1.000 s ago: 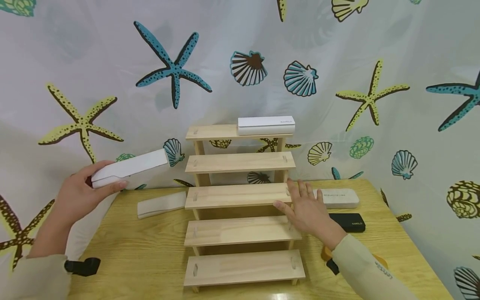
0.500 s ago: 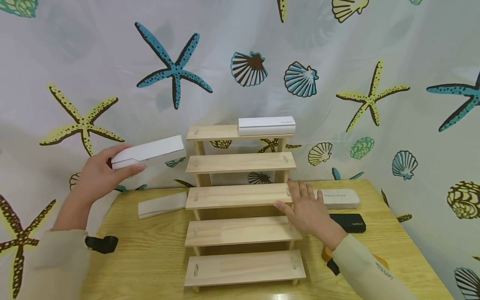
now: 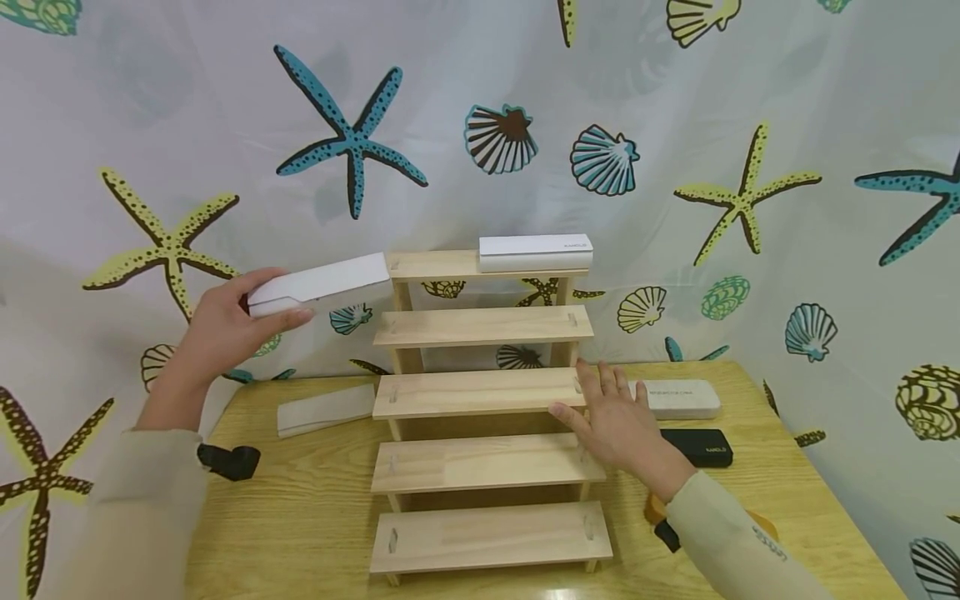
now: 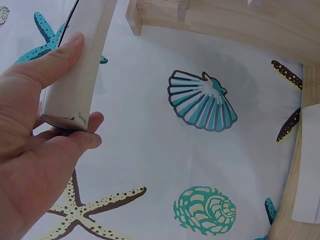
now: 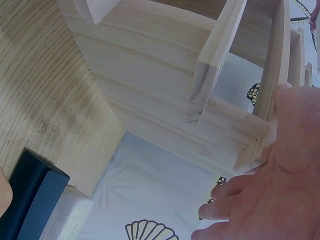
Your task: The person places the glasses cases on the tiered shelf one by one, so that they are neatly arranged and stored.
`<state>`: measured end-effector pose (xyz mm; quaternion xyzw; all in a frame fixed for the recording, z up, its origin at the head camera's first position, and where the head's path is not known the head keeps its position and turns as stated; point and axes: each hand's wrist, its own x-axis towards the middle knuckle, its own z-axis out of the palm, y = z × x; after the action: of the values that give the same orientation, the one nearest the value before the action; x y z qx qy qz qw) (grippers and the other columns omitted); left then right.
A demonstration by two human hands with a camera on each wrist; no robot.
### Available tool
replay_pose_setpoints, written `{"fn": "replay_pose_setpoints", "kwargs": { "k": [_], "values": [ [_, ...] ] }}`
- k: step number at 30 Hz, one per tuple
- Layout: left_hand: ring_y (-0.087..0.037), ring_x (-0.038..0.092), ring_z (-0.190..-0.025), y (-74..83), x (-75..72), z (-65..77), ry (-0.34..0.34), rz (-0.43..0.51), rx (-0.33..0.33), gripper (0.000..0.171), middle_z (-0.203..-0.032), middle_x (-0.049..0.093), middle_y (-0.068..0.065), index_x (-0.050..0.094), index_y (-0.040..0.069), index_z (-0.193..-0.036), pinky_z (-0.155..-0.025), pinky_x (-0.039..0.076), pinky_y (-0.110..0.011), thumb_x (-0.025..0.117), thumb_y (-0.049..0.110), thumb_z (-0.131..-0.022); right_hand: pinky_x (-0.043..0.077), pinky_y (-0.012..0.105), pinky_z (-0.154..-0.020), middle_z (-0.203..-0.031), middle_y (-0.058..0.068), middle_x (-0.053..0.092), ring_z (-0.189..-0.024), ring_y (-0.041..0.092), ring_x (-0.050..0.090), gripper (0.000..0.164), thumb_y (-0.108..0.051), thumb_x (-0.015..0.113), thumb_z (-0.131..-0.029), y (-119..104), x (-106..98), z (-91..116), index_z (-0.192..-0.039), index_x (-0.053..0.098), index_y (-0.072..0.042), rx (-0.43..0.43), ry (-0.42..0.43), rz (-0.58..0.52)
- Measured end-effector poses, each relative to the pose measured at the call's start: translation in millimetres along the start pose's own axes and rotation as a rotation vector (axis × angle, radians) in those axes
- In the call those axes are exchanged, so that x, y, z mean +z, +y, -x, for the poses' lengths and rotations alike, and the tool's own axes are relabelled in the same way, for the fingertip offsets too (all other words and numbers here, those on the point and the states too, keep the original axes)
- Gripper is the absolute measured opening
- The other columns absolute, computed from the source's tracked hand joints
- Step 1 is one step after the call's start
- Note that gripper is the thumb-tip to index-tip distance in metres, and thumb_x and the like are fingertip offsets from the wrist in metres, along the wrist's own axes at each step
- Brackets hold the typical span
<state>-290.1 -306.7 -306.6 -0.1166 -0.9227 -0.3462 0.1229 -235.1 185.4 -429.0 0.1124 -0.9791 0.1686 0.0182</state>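
My left hand (image 3: pixel 228 325) grips one end of a white glasses case (image 3: pixel 322 282), thumb on one side and fingers on the other. The case is raised and slightly tilted, its far end beside the left end of the top tier of a wooden step shelf (image 3: pixel 480 390). In the left wrist view, the hand covers part of the case's near end (image 4: pixel 75 95). At the shelf's right side, my right hand (image 3: pixel 618 421) is spread with straight fingers, its thumb against the middle tier's edge. A second white glasses case (image 3: pixel 536 253) lies on the top tier's right half.
An off-white case (image 3: pixel 326 410) lies left of the shelf on the wooden table (image 3: pixel 300 500). To the right are a pale case (image 3: pixel 682 398), a black case (image 3: pixel 697 447) and an orange item (image 3: pixel 656 508), partly hidden by my sleeve. A patterned curtain (image 3: pixel 450 75) hangs behind.
My left hand has carried the white glasses case rightward and up, from left of the shelf to the top tier's left end. The right hand stays in place.
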Motion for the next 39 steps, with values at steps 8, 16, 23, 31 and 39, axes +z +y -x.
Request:
{"fn": "replay_pose_setpoints", "kwargs": {
  "k": [8, 16, 23, 31, 39],
  "values": [
    [-0.024, 0.052, -0.103, 11.5, 4.5, -10.8, -0.011, 0.007, 0.033, 0.065, -0.142, 0.061, -0.020, 0.056, 0.012, -0.151, -0.070, 0.047, -0.024, 0.080, 0.035, -0.096, 0.014, 0.078, -0.122, -0.170, 0.034, 0.023, -0.158, 0.054, 0.021, 0.092, -0.070, 0.039, -0.105, 1, 0, 0, -0.169, 0.018, -0.008, 0.001, -0.001, 0.004],
    [-0.022, 0.053, -0.103, 20.9, 12.9, -21.2, -0.030, 0.030, 0.077, 0.063, -0.140, 0.062, -0.020, 0.056, 0.009, -0.151, -0.072, 0.046, -0.022, 0.079, 0.030, -0.097, 0.013, 0.078, -0.122, -0.170, 0.033, 0.021, -0.158, 0.054, 0.020, 0.092, -0.071, 0.039, -0.105, 1, 1, -1, -0.170, 0.017, -0.008, 0.002, -0.003, -0.002],
    [-0.025, 0.055, -0.105, 31.4, 20.1, -31.2, -0.062, 0.023, 0.036, 0.062, -0.139, 0.063, -0.019, 0.057, 0.010, -0.149, -0.076, 0.047, -0.029, 0.079, 0.034, -0.097, 0.013, 0.078, -0.122, -0.170, 0.033, 0.022, -0.158, 0.054, 0.020, 0.092, -0.070, 0.040, -0.106, 0, 1, 0, -0.170, 0.017, -0.008, 0.001, 0.000, -0.002],
    [-0.031, 0.058, -0.111, 37.2, 24.5, -43.0, -0.090, 0.015, -0.004, 0.069, -0.143, 0.061, -0.021, 0.054, 0.010, -0.152, -0.082, 0.048, -0.037, 0.078, 0.041, -0.097, 0.013, 0.078, -0.122, -0.170, 0.033, 0.022, -0.158, 0.055, 0.020, 0.090, -0.068, 0.041, -0.106, 0, 0, 0, -0.170, 0.017, -0.008, 0.002, -0.002, -0.010],
    [-0.035, 0.057, -0.115, 40.1, 31.7, -54.4, -0.123, 0.022, 0.000, 0.072, -0.145, 0.059, -0.024, 0.050, 0.005, -0.154, -0.083, 0.047, -0.038, 0.078, 0.038, -0.097, 0.014, 0.079, -0.121, -0.169, 0.034, 0.024, -0.158, 0.055, 0.022, 0.090, -0.067, 0.041, -0.107, 0, -1, 0, -0.169, 0.018, -0.007, 0.001, 0.004, 0.003]
  ]
}}
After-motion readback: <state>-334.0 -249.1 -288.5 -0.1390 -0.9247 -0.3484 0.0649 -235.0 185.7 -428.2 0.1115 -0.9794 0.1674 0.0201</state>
